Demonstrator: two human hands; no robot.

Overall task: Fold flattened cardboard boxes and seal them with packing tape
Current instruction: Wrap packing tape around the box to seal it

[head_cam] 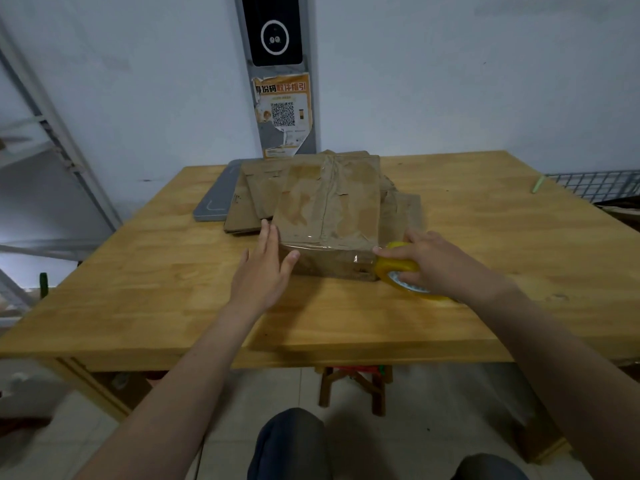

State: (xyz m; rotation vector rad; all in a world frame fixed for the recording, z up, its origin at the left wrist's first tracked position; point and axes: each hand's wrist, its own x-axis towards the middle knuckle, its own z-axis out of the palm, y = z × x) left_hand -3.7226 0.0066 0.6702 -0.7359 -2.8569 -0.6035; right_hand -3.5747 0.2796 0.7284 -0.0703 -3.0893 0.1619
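A folded brown cardboard box [329, 206] stands on the wooden table [173, 306], with clear tape along its top seam and across its near edge. My left hand [266, 268] lies flat against the box's near left corner, fingers straight. My right hand [426, 261] grips a yellow roll of packing tape [401, 271] at the box's near right corner. A strip of clear tape runs from the roll along the box's front edge.
Several flattened cardboard boxes [246, 206] lie stacked behind and left of the folded one, on a grey pad [214, 199]. A wire basket [595, 185] sits at the table's right edge. A metal shelf frame [52, 140] stands at the left, a wooden stool [353, 386] under the table.
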